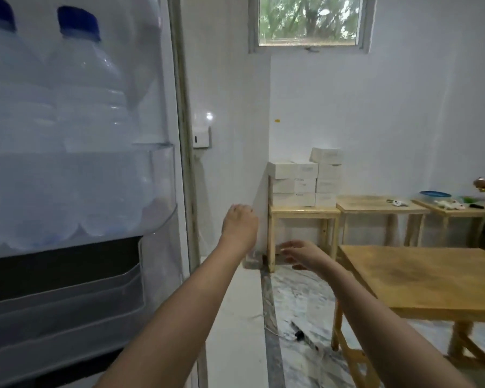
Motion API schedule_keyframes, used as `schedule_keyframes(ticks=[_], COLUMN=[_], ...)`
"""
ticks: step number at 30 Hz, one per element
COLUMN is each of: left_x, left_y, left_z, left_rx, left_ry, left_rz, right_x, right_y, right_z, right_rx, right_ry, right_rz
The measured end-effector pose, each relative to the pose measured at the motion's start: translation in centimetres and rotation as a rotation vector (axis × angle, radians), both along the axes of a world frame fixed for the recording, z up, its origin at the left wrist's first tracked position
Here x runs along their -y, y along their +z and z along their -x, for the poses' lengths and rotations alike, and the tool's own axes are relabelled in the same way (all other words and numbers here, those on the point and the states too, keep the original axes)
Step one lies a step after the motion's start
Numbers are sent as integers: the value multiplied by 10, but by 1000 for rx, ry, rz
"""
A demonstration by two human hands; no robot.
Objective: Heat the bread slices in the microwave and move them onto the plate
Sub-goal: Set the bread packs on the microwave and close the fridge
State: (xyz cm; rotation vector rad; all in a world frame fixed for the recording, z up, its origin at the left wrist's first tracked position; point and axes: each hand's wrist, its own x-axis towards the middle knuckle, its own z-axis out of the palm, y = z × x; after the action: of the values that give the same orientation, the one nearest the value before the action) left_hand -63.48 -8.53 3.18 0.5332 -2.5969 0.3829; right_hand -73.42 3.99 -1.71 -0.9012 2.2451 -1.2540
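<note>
Currently left hand [240,225] and right hand [300,254] are hovering empty, fingers loosely open, beside the fridge door [81,163]; bread unseen, so probably locating it first.

Left of the left hand [240,222], a clear door shelf [79,197] carries big water bottles [90,121] with blue caps, upright and side by side. Just beyond the right hand [300,254], against the wall, a small bench [303,210] bears stacked white boxes [305,177]. Further right of that hand a second bench [381,205] touches it, with a small white thing [395,203] on top. A third bench [454,210] holds a blue-lidded tub [435,195] and small bits I can't make out. A larger bench [420,275] stands close to the right of the right hand. On the marbled floor [305,303], below both hands, lies a small black thing [298,334].
</note>
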Motion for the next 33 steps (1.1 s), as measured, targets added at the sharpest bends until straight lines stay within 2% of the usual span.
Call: schedule_keyframes(ticks=[4,8,14,16,22,28,33], left_x=[36,55,65,62,43,21,-7], left_y=[10,15,7,8,9,7,0], left_z=[4,-3,-14,-17,-29,-54,-84], left_rx=[33,129,372,437,452,365,336], left_ry=[212,468,691,717,708,624,610], left_rz=[166,237,417,420,398,400,460], right_x=[73,130,173,174,173,149,115], right_y=[-14,-26,-43,-47,-50,-47,-48], right_z=[5,-10,-27,-29,-29,-31,-58], right_rx=[150,200,449,514,612,565,507], right_ry=[167,352,637,679,733,867,870], right_rz=[37,43,106,111,121,64,63])
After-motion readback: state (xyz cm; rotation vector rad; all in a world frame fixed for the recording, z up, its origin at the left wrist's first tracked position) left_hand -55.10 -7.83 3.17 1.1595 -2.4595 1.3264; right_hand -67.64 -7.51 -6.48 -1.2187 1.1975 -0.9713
